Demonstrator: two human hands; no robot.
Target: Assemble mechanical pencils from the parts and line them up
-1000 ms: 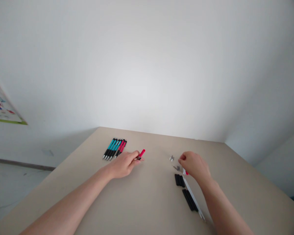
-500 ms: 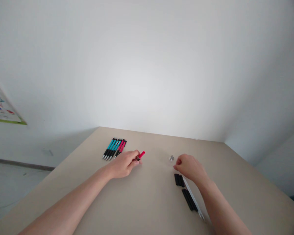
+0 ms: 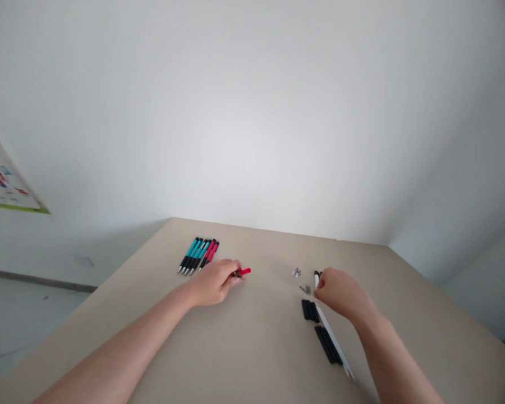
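Note:
My left hand point(image 3: 216, 282) is closed on a red pen barrel point(image 3: 244, 271), whose bright end sticks out to the right past the fingertips. Dark parts of it show between the fingers. On the right, my right hand point(image 3: 339, 292) has its fingers curled low over the table, and whatever they pinch is hidden. Beside its knuckles lie white pieces with black ends point(image 3: 317, 278), partly covered by the hand. Small metal springs point(image 3: 305, 289) and small silvery tips point(image 3: 296, 272) lie just left of it.
Several blue and red pens point(image 3: 197, 255) lie in a row at the back left of the beige table point(image 3: 244, 348). Nearer me on the right are short black grips point(image 3: 310, 310), longer black tubes point(image 3: 327, 344) and thin white refills point(image 3: 335, 342). A wall point(image 3: 252, 112) stands behind.
My right hand has moved right, uncovering the springs and the white pieces with black ends. In my left hand the red barrel has tipped to lie more level.

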